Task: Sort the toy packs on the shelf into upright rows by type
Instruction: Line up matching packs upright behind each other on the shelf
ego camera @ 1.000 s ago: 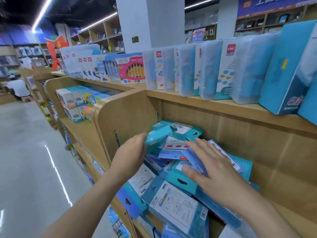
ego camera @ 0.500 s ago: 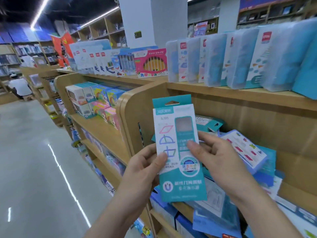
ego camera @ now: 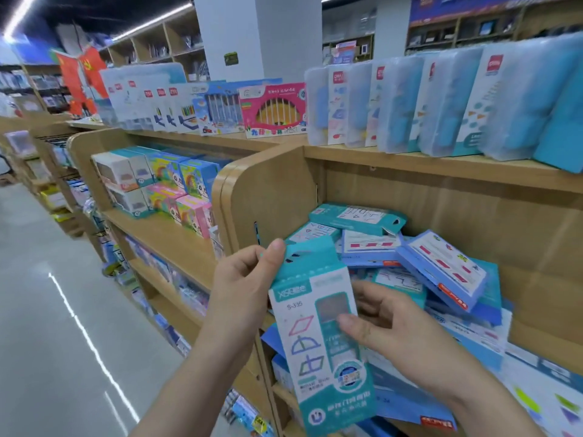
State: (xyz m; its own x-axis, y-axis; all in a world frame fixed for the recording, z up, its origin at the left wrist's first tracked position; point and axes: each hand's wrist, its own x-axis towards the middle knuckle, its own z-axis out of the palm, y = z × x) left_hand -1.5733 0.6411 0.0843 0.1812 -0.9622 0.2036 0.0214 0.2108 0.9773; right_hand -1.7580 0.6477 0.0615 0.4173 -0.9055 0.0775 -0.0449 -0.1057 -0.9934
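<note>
I hold a teal and white toy pack (ego camera: 318,348) upright in front of the shelf, its printed face toward me. My left hand (ego camera: 243,285) pinches its top hang tab with thumb and fingers. My right hand (ego camera: 388,329) grips its right edge, thumb on the front. Behind it, on the wooden shelf (ego camera: 536,342), lies a loose heap: teal packs (ego camera: 356,217) at the back and blue packs (ego camera: 441,272) tilted on the right, all lying flat or askew.
The shelf's rounded wooden side panel (ego camera: 271,197) stands just left of the heap. Frosted plastic cases (ego camera: 441,102) line the top shelf. Small colourful boxes (ego camera: 176,181) fill the neighbouring bay. A shiny aisle floor (ego camera: 47,310) lies to the left. More packs sit on the shelf below (ego camera: 410,405).
A second ago both hands were in the heap; they lifted out one teal pack. Since half a second ago my left hand has shifted from its lower edge up to the hang tab.
</note>
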